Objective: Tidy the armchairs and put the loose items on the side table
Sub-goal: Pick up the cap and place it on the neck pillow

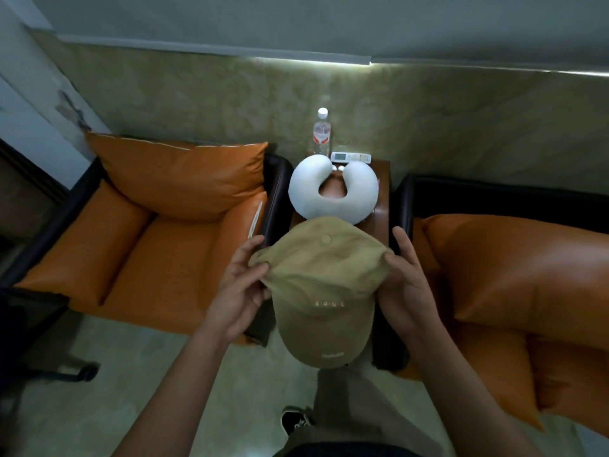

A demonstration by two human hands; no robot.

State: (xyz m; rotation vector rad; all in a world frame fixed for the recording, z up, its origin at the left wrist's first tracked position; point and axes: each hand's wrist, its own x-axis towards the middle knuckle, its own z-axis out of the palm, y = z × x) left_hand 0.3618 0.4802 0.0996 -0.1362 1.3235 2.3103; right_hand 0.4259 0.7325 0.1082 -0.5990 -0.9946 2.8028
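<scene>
I hold a tan baseball cap (324,285) in front of me, its brim pointing toward me, above the near end of the brown side table (382,206). My left hand (239,291) pinches the cap's left edge and my right hand (403,285) grips its right edge. On the table behind the cap lie a white U-shaped neck pillow (333,192), a white remote (351,157) and an upright clear water bottle (322,133). An orange armchair (158,232) stands left of the table, another orange armchair (514,285) right of it.
The left chair's back cushion (179,176) leans upright; the right chair shows a large orange cushion (527,268). A black office-chair base (75,371) sits on the floor at the left. The wall runs right behind the table. My shoe (295,420) is on the green floor.
</scene>
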